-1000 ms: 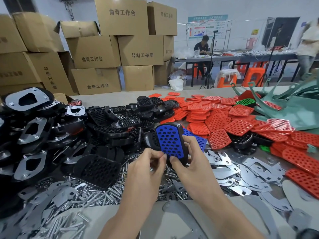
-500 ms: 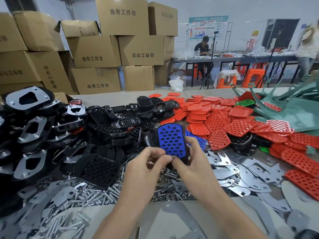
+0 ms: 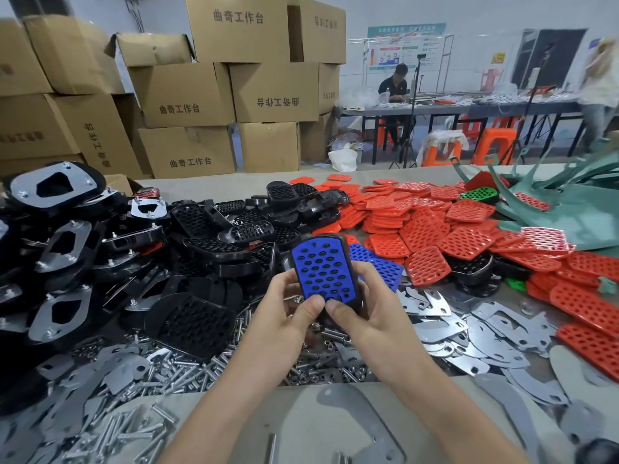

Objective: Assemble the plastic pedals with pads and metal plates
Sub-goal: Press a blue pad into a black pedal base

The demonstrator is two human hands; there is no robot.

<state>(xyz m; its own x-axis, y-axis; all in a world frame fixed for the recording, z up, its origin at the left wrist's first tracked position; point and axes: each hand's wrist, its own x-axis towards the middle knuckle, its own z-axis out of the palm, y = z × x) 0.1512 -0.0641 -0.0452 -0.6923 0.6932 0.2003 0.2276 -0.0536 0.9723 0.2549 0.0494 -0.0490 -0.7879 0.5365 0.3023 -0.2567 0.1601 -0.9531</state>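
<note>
Head view: which step are we on?

> Pad seating. Both hands are clamped on one black pedal [image 3: 350,262], held up above the table [image 3: 234,189], face toward the camera. Grip: left hand [image 3: 284,309] on its left edge, right hand [image 3: 368,309] on its right edge, fingers curled behind. Thumbs meet side by side on the lower end of the blue pad [image 3: 321,272].

Pad fully in?

> Looks flush along the top and sides. The lower end is under the thumbs, so cannot tell. My read: they're pressing the last edge home.

Next move?

> Probably flip it and fit one of the metal plates [image 3: 432,306], lying loose just right of the right hand. The bolts [image 3: 201,366] are below and left of the left hand. Needs one hand freed while the other holds the pedal, with the plate holes lined up to the pedal's back. The back isn't visible from here.

Anything else close?

> Spare blue pads [image 3: 382,266] just behind the right hand, red pads [image 3: 469,239] further right. Bare black pedals [image 3: 214,249] are piled left of the left hand, plated pedals [image 3: 53,189] far left.
</note>
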